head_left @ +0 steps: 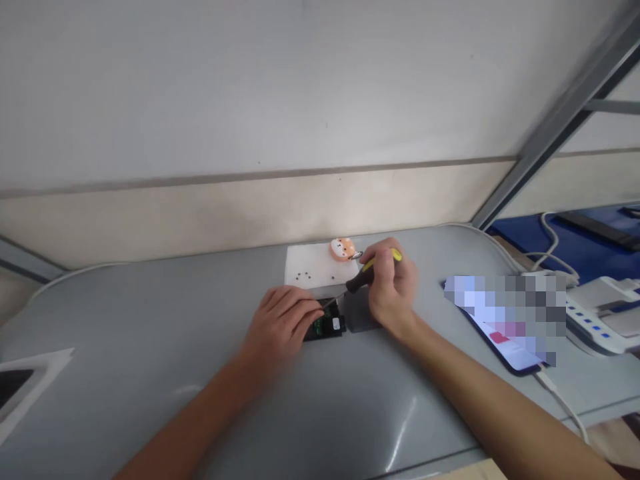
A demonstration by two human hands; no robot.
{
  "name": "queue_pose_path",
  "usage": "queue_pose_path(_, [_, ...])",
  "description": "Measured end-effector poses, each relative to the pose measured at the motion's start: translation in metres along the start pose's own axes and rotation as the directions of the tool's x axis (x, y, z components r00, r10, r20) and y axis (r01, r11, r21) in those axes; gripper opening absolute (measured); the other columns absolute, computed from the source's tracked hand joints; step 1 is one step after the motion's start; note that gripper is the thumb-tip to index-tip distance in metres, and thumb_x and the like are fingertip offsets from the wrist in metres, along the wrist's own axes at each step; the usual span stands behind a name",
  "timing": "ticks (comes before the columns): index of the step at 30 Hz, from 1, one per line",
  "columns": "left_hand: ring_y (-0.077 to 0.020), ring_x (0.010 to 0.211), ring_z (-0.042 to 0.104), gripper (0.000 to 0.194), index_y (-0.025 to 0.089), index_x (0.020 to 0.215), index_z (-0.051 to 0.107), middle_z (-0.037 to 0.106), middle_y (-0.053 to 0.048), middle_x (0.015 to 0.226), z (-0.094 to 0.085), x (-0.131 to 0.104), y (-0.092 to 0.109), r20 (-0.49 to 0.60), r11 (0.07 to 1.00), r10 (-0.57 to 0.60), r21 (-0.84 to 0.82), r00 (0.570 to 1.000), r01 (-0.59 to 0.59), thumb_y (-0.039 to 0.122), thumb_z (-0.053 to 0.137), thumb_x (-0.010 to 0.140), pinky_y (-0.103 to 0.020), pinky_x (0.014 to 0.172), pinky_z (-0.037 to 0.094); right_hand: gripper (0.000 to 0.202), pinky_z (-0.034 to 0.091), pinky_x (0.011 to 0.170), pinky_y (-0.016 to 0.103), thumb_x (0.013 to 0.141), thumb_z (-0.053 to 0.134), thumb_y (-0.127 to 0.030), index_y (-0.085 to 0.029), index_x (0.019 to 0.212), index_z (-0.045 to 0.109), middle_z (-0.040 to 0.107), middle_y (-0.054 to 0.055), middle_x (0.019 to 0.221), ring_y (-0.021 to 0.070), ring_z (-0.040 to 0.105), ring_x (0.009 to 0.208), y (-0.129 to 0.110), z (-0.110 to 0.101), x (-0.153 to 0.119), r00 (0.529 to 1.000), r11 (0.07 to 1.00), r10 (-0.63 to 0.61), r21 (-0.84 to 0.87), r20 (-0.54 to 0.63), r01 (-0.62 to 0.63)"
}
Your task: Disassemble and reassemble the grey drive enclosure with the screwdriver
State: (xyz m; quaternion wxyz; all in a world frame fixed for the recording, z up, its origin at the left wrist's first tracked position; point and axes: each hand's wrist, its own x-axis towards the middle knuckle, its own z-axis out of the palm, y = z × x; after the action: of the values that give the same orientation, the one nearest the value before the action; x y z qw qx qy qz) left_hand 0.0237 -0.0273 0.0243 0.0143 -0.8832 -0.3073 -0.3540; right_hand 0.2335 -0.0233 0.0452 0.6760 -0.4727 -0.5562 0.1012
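Observation:
My right hand (393, 283) is wrapped round a screwdriver (360, 276) with a black and yellow handle. Its thin shaft slants down to the left, and the tip reaches a small opened black device (329, 327) with a green circuit board inside. With its fingers bent over the device's left side, my left hand (283, 323) holds it on the grey table; the fingers hide that side and the exact tip contact. A dark flat panel (359, 315) lies just right of the device, partly behind my right hand. Several tiny dark screws (303, 275) lie on a white sheet (317, 257) beyond.
An orange and white dog-faced case (343, 249) sits on the sheet. To the right, a lit phone (500, 327) lies with a white cable (563, 400), beside a white power strip (595, 327). A wall (260, 213) stands behind the table; a slanted metal bar (545, 127) rises at right.

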Motion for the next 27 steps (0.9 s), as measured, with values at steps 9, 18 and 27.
queue_pose_path(9, [-0.016,0.086,0.068,0.011,0.023,0.095,0.069,0.076,0.0,0.092,0.0022,-0.0023,0.0001,0.001,1.0,-0.02,0.003,1.0,0.02,0.023,0.062,0.103,-0.035,0.086,0.048,0.041,0.041,0.052,0.028,0.104,0.044,-0.047,-0.023,0.075,0.059,0.057,-0.001,0.063,0.0116,0.049,0.052,-0.0016,0.0003,-0.0002,1.0,1.0,-0.007,-0.014,-0.004,0.007])
queue_pose_path(18, [-0.0162,0.086,0.068,0.012,0.023,0.095,0.07,0.076,0.0,0.093,0.0032,-0.0031,-0.0004,0.005,0.999,-0.03,-0.013,1.0,0.03,0.024,0.062,0.103,-0.035,0.087,0.048,0.041,0.042,0.054,0.028,0.104,0.043,-0.046,-0.023,0.075,0.059,0.061,0.0,0.067,0.012,0.053,0.056,-0.0024,0.0007,-0.0015,0.999,0.999,-0.04,-0.004,-0.001,0.04])
queue_pose_path(27, [-0.0223,0.103,0.069,0.021,0.024,0.11,0.071,0.076,-0.004,0.11,0.0035,-0.0058,-0.0024,0.104,0.99,-0.135,-0.034,0.985,0.139,0.042,0.068,0.099,-0.04,0.097,0.05,0.039,0.042,0.053,0.027,0.104,0.043,-0.045,-0.023,0.077,0.06,0.059,-0.001,0.061,0.012,0.052,0.052,-0.0024,-0.0017,-0.0012,0.996,0.997,-0.071,-0.034,0.051,0.073])
